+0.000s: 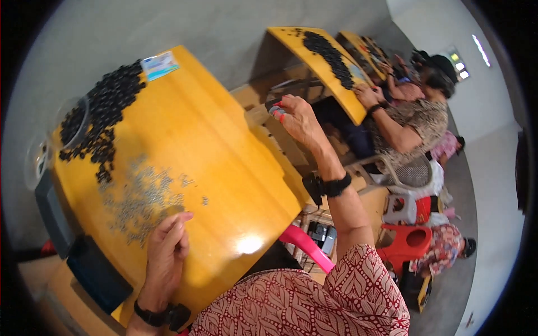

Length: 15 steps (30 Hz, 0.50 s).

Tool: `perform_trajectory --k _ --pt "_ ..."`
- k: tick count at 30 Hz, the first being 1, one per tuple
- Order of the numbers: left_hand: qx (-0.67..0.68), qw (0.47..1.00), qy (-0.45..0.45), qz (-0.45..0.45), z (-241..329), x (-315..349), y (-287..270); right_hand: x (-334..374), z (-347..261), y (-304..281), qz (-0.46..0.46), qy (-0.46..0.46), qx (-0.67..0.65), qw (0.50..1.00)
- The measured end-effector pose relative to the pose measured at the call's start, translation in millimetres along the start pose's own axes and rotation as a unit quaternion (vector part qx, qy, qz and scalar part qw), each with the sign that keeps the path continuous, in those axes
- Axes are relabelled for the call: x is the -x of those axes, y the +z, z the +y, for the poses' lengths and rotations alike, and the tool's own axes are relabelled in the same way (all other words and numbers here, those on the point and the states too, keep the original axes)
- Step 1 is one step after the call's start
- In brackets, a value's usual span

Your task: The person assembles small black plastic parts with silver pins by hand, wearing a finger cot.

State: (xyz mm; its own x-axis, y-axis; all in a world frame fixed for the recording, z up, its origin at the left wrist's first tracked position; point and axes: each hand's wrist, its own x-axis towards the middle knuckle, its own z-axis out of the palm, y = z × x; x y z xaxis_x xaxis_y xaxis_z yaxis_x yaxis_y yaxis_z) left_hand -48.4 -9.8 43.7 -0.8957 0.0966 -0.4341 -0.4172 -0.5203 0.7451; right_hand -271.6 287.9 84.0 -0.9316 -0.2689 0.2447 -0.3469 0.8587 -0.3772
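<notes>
My left hand point(168, 246) is over the near left part of the yellow table point(218, 140), its fingers curled and pressed together beside a scatter of small silvery metal pieces point(143, 193). Whatever its fingertips hold is too small to tell. My right hand point(301, 119) is raised past the table's right edge, its fingers closed around something small and dark that I cannot make out. Red and grey bands show at those fingers. A heap of small black pieces point(106, 106) covers the far left of the table.
A blue-and-white packet point(159, 65) and a clear round tub point(75, 123) lie by the heap. Dark bins point(98, 274) line the left edge. A pink armrest point(308, 246) is near me. Rightward, another person point(409, 117) works at a yellow table point(314, 61); a red stool point(403, 243) stands behind.
</notes>
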Motion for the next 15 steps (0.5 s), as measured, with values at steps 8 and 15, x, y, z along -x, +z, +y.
perform_trajectory --k 8,15 --pt "0.017 0.999 -0.035 -0.017 -3.5 -2.4 -5.9 -4.7 46.1 -8.7 -0.103 0.075 -0.034 0.991" --pt "0.035 0.998 -0.043 0.010 4.2 15.0 -7.2 26.8 -56.1 30.5 -0.165 -0.010 -0.161 0.973"
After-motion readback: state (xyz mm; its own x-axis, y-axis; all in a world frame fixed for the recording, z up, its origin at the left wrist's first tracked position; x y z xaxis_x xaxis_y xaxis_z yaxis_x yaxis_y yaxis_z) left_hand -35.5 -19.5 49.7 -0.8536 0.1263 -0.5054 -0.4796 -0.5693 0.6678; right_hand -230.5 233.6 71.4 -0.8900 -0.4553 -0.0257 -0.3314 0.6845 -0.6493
